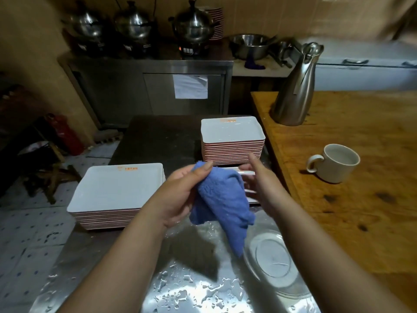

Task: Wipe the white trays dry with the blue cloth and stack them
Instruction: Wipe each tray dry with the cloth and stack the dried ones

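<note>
My left hand (178, 195) grips the blue cloth (222, 199) at its top, thumb over the fabric. The cloth drapes down over a white tray (247, 173) held on edge; only a sliver of the tray shows behind the cloth. My right hand (262, 184) holds that tray from the right side, with its thumb raised. A stack of white trays (115, 188) stands to the left on the wet steel table. A second stack of white trays (232, 134) stands further back, just beyond my hands.
A wet steel table (171, 279) lies under my arms, with a glass plate (270, 256) at its right. A wooden counter (361, 177) on the right carries a white mug (336, 162) and a steel jug (295, 86). Steel pots (194, 26) sit on a far cabinet.
</note>
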